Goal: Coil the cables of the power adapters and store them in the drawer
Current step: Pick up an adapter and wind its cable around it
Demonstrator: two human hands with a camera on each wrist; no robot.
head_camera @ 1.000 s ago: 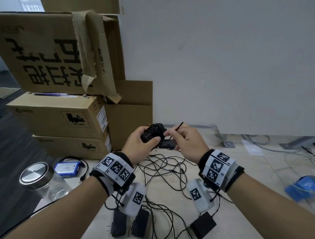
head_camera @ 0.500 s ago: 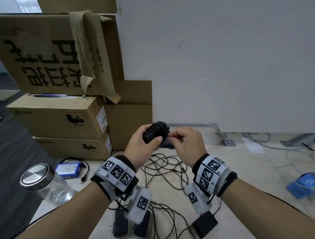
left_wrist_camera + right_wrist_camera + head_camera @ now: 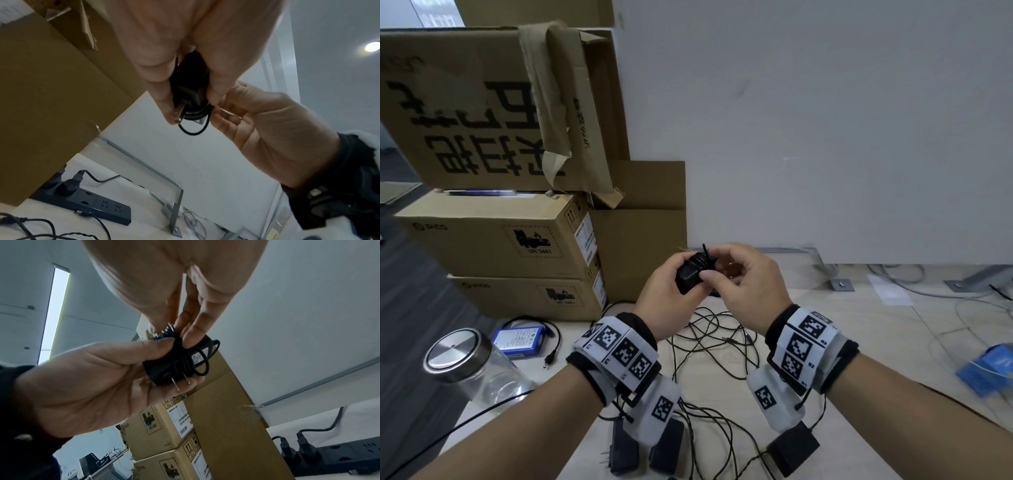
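Observation:
My left hand (image 3: 666, 291) grips a black power adapter (image 3: 688, 279) above the table, with its cable wound in several turns round the body. My right hand (image 3: 722, 270) pinches the cable's last stretch against the coil; the short cable end (image 3: 705, 251) sticks up. In the right wrist view the adapter (image 3: 162, 369) lies in the left palm (image 3: 92, 378), prongs (image 3: 183, 381) pointing down, and a small loose loop (image 3: 202, 366) hangs off it. The left wrist view shows the same adapter (image 3: 189, 91) between both hands. No drawer is in view.
Three more black adapters (image 3: 625, 452) (image 3: 666, 445) (image 3: 792, 448) lie near the table's front edge amid tangled cables (image 3: 709, 342). At the left stand a glass jar (image 3: 458, 359), a blue battery pack (image 3: 518, 341) and stacked cardboard boxes (image 3: 493, 240). A power strip (image 3: 98, 206) lies behind.
The right hand has brought the free cable end from out at the upper right in against the wound adapter. Both hands have closed together and risen a little.

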